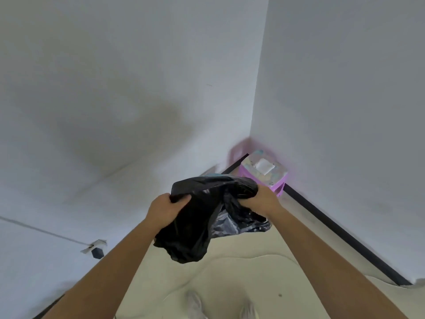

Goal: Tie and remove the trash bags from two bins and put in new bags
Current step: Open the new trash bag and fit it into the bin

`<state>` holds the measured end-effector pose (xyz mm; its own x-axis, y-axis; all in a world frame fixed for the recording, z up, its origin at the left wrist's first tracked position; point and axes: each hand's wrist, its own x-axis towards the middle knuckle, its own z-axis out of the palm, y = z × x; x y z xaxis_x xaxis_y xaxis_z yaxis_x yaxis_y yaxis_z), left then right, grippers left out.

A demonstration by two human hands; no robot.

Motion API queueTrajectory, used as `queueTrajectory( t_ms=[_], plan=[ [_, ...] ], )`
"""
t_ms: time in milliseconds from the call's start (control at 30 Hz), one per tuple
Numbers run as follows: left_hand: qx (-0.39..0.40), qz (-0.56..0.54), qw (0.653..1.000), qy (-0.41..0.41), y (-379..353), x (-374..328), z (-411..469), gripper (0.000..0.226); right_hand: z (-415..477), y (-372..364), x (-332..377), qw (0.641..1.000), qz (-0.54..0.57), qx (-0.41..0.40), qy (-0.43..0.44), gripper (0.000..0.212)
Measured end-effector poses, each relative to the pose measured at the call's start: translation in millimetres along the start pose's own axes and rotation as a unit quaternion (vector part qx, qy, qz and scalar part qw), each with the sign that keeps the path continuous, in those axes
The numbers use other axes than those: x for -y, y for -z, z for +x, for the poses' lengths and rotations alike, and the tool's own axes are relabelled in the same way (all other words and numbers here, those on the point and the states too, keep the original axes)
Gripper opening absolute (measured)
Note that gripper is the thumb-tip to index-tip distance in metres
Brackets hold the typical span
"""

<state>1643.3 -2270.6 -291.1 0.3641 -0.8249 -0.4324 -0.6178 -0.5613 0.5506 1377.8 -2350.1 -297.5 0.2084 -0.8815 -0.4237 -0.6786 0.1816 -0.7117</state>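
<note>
Your left hand [169, 207] and right hand [261, 199] each grip the black trash bag [200, 222], apparently spreading its mouth; next, find a bin to line.

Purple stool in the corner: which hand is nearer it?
Right. The right hand grips the black bag just left of the purple stool in view; the left hand grips the bag farther left.

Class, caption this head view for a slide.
Left hand and right hand grip a crumpled black trash bag.

Open floor [264, 272] below; purple stand [277, 186] in the corner ahead.
</note>
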Motion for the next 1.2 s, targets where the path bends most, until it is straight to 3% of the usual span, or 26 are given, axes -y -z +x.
queueTrajectory(
  t_ms=[67, 200, 333, 433, 567, 667, 767, 867, 967, 1033, 1100, 1200],
  plan=[
    [0.011, -0.005, 1.0, -0.007, 1.1, 6.3, 31.0, 0.037, 30.3, -5.6, 10.9, 0.998, -0.059, -0.015, 0.03, 0.051],
    [-0.035, 0.07, 0.996, -0.032, -2.1, 23.9, 96.5, 0.013, 89.0, -22.6, 17.0, 0.99, -0.118, -0.082, -0.001, 0.046],
    [-0.044, 0.011, 0.999, -0.003, -14.0, 48.7, 175.6, 0.023, 152.0, -41.8, 11.4, 0.975, -0.123, -0.18, -0.039, 0.052],
    [-0.01, -0.042, 0.999, 0.032, -32.3, 60.7, 233.5, 0.034, 199.9, -70.6, 5.4, 0.967, -0.141, -0.19, -0.097, 0.06],
    [0.034, -0.108, 0.992, 0.052, -78.9, 80.5, 299.4, 0.045, 260.1, -122.8, -18.3, 0.982, -0.096, -0.139, -0.084, 0.069],
    [0.058, -0.108, 0.99, 0.066, -131.5, 101.0, 346.8, 0.026, 303.7, -170.1, -50.6, 0.99, -0.105, -0.09, -0.033, 0.076],
    [0.069, -0.133, 0.986, 0.075, -189.8, 125.9, 389.8, 0.023, 349.7, -216.4, -101.1, 0.99, -0.132, -0.036, 0.019, 0.074],
    [0.054, -0.142, 0.986, 0.074, -249.1, 157.1, 431.8, 0.025, 397.5, -256.1, -161.8, 0.988, -0.15, 0.028, 0.026, 0.059],
    [0.065, -0.088, 0.991, 0.071, -303.7, 184.6, 475.5, 0.04, 445.5, -286.4, -221.6, 0.979, -0.181, 0.09, 0.031, 0.031],
    [0.084, -0.037, 0.995, 0.026, -331.5, 200.0, 505.4, 0.027, 479.4, -301.5, -253.0, 0.967, -0.214, 0.132, 0.026, 0.019],
    [0.084, -0.025, 0.996, -0.011, -358.0, 215.8, 538.3, 0.006, 513.1, -313.2, -276.0, 0.959, -0.231, 0.163, 0.031, 0.026],
    [0.12, -0.015, 0.992, -0.033, -389.3, 223.3, 585.0, 0.012, 562.7, -327.0, -298.2, 0.947, -0.247, 0.205, 0.028, 0.046]
  ],
)
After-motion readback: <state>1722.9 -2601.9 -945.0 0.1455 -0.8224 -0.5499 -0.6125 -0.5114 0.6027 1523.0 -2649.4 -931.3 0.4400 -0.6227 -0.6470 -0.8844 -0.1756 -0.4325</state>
